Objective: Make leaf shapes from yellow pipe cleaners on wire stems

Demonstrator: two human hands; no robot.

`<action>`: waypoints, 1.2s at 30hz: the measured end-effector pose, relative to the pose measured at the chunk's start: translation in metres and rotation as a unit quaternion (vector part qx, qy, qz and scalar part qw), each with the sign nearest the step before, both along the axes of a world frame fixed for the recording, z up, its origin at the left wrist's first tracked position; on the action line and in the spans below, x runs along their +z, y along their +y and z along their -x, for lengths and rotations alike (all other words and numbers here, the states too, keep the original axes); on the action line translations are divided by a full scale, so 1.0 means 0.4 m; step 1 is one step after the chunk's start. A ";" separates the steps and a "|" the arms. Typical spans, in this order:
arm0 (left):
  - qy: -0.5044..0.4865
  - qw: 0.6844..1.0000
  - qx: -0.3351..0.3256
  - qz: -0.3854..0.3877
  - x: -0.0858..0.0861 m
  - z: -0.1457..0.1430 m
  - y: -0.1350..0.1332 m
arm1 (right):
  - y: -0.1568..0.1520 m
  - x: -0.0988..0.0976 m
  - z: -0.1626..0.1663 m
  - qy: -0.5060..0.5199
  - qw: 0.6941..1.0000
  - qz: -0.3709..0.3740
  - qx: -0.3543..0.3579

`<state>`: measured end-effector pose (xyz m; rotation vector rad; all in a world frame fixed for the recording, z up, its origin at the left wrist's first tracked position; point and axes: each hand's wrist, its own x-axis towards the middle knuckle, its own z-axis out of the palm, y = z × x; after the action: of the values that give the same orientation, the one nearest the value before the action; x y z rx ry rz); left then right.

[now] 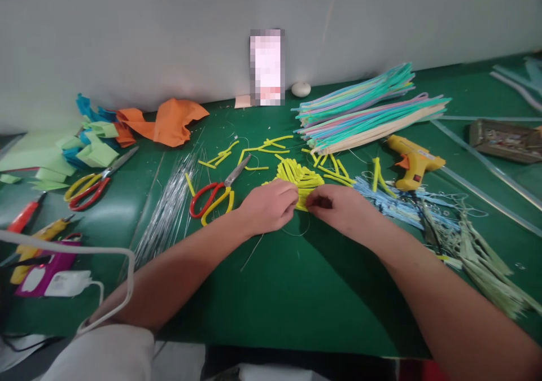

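Note:
A leaf-like piece built from yellow pipe cleaners [300, 179] lies between my two hands on the green table. My left hand [273, 206] is closed at its left edge, with the fingertips curled out of sight. At its lower right edge, the fingers of my right hand [339, 207] are pinched together; what they grip is too small to make out. A thin wire [252, 252] sticks out below my left hand. Short cut yellow pipe cleaners [271, 145] are scattered beyond the piece. Scissors with red and yellow handles [215, 197] rest open-bladed left of my left hand.
Bundles of pastel pipe cleaners [368, 115] and a yellow glue gun [414, 163] are at the right. Silver wires [169, 206], a second pair of scissors [99, 183] and orange paper [175, 122] lie left. A phone [267, 68] leans on the wall. A white cable [129, 279] crosses my left arm.

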<state>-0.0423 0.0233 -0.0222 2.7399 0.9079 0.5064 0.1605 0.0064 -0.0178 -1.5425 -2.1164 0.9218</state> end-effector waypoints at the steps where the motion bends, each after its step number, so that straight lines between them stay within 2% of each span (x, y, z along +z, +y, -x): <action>1: 0.006 1.000 0.003 -0.003 0.000 -0.001 -0.001 | 0.002 0.001 0.000 0.000 1.000 0.006 -0.001; 11: 0.089 0.993 -0.034 -0.074 -0.005 -0.002 0.003 | 0.009 -0.008 0.010 0.020 0.997 0.060 -0.036; 19: 0.148 0.979 -0.059 -0.129 -0.010 -0.010 0.006 | 0.018 -0.004 0.012 0.015 0.997 0.071 -0.037; 24: 0.153 0.977 -0.062 -0.132 -0.016 -0.009 0.009 | 0.019 -0.004 0.014 0.006 0.997 0.064 -0.036; 29: 0.165 0.974 -0.076 -0.135 0.006 0.002 0.011 | 0.016 0.002 0.020 -0.003 0.996 0.071 -0.045; 36: 0.190 0.956 -0.107 -0.195 0.030 0.019 0.016 | 0.014 0.007 0.028 -0.010 0.993 0.094 -0.064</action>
<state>-0.0500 0.0298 -0.0102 3.3231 0.6178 0.1249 0.1495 0.0121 -0.0151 -1.7634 -1.9652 1.0904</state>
